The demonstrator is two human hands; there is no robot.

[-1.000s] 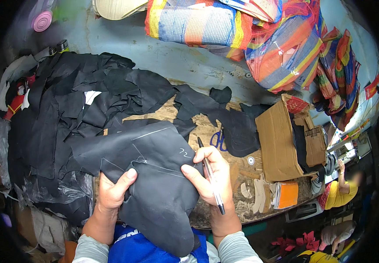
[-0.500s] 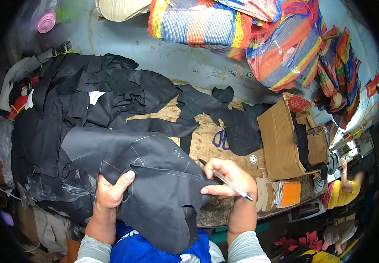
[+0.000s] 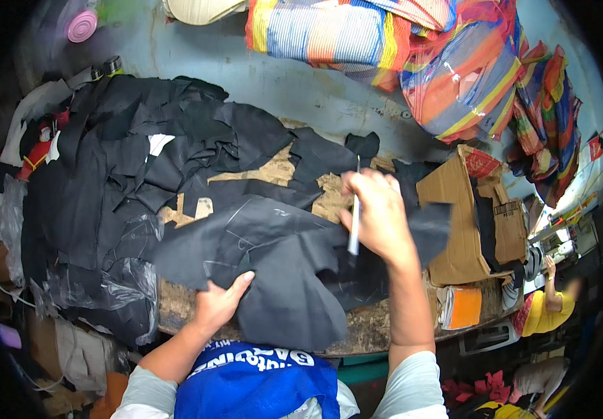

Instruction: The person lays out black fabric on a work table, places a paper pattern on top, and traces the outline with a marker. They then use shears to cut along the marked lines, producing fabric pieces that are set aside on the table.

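Note:
A large black leather-like piece [image 3: 291,279] with white chalk-like lines lies across the near side of the table and hangs toward its front edge. My left hand [image 3: 219,306] grips its near left edge, thumb on top and fingers tucked beneath. In my right hand [image 3: 381,213] is a slim silver-white pen [image 3: 355,227], held upright over the right part of the work. Black material [image 3: 432,227] stretches out right of my right forearm; whether it belongs to the same piece I cannot tell. My right hand and forearm cover part of the table.
A heap of black pieces [image 3: 127,133] fills the left and back of the table. To the right stand an open cardboard box [image 3: 451,237] and an orange-covered stack [image 3: 463,307]. Clear plastic [image 3: 130,286] lies at left. Striped mesh bags [image 3: 455,77] hang behind. Other people are at far right.
The marked black piece has moved away from my body, flatter onto the table. My left hand has shifted right and my right hand up and away, pen turned upright. The blue-handled scissors are now hidden.

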